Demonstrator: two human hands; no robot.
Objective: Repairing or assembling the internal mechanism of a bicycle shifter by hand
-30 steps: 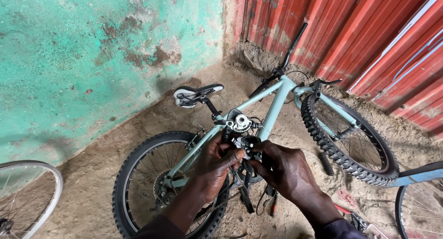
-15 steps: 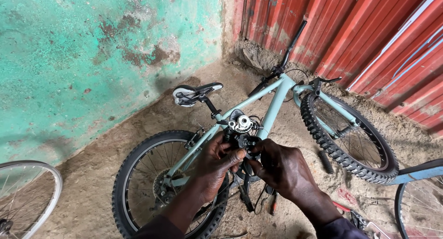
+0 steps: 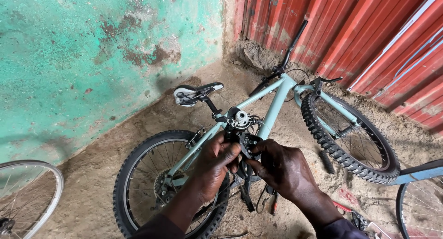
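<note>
A pale green bicycle (image 3: pixel 277 98) lies on its side on sandy ground, its saddle (image 3: pixel 196 92) toward the green wall and its handlebar (image 3: pixel 288 54) toward the red wall. My left hand (image 3: pixel 217 158) and my right hand (image 3: pixel 279 167) meet over the crank area just below the bottom bracket (image 3: pixel 241 120). Both pinch a small dark metal part (image 3: pixel 247 146) between their fingers. The knobbly front wheel (image 3: pixel 350 137) lies to the right, the rear wheel (image 3: pixel 161 183) under my left forearm.
A weathered green wall (image 3: pixel 92 59) stands left and a red corrugated metal wall (image 3: pixel 369 36) at the back right. A bare wheel rim (image 3: pixel 27 197) lies at the lower left. Another wheel and blue frame piece (image 3: pixel 420 174) sit at the right edge. Red-handled tools (image 3: pixel 350 211) lie on the sand.
Both hands stay at the crank area, with only small finger movements on the dark part. The view has shifted slightly; the bicycle has not moved.
</note>
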